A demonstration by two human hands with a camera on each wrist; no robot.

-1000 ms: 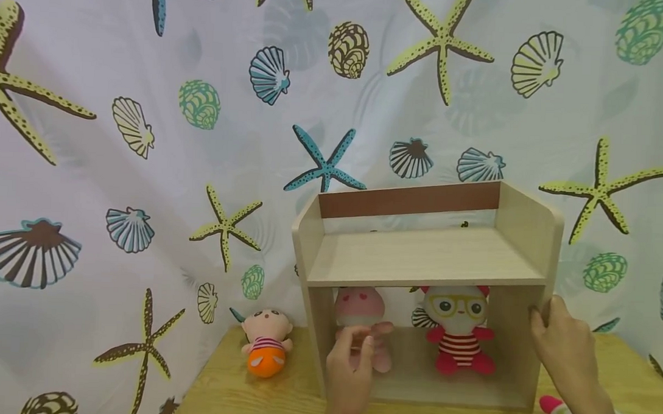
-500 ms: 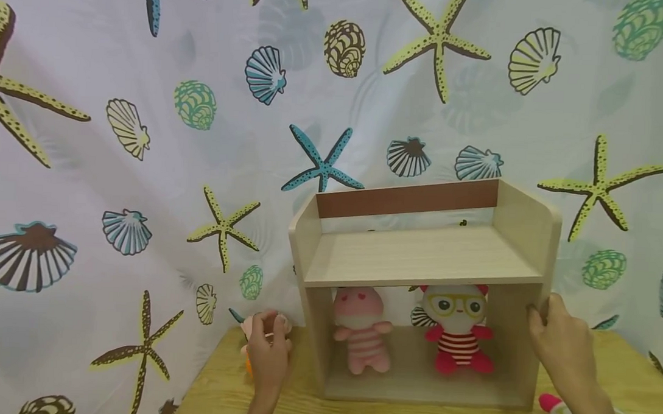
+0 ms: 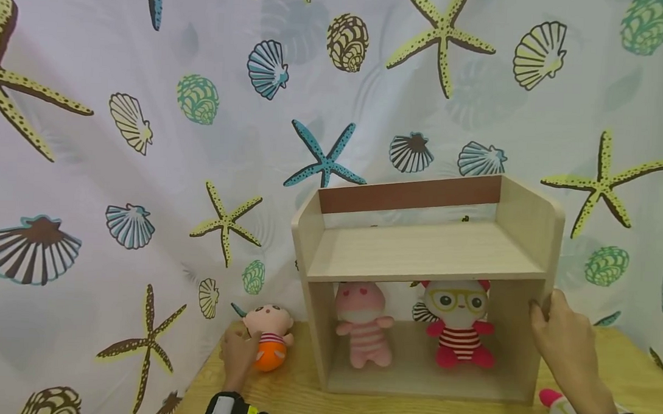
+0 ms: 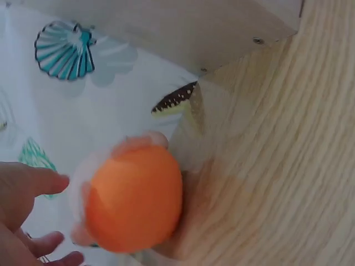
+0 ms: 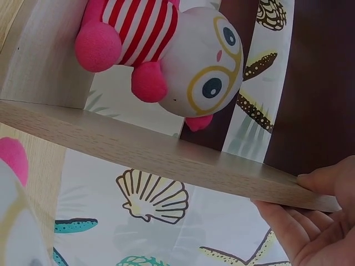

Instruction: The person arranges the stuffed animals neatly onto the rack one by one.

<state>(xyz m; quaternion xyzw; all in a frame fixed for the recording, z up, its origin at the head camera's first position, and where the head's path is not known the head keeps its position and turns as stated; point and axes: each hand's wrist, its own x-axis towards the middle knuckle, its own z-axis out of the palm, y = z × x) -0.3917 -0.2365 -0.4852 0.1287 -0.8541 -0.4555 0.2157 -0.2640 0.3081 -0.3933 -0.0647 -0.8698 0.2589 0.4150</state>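
At the left of the table my left hand (image 3: 240,353) is beside a plush doll (image 3: 271,354) with an orange bottom and a striped top. In the left wrist view, thumb and fingers are spread apart, close to the doll's orange body (image 4: 136,202); whether they touch it cannot be told. My right hand (image 3: 566,349) grips the front edge of the right side panel of a small wooden shelf (image 3: 428,250). In the right wrist view the thumb lies on one face of that panel (image 5: 166,155), the fingers on the other.
Inside the shelf sit a pink striped plush (image 3: 362,330) at left and a plush with yellow glasses (image 3: 459,324) at right. Another plush (image 3: 557,407) lies partly in view by my right forearm. Behind the wooden table (image 3: 291,406) hangs a shell-print curtain (image 3: 162,183).
My left hand has moved left, away from the pink striped plush in the shelf, to the left side of the orange-bottomed doll. My right hand has kept its grip on the shelf.
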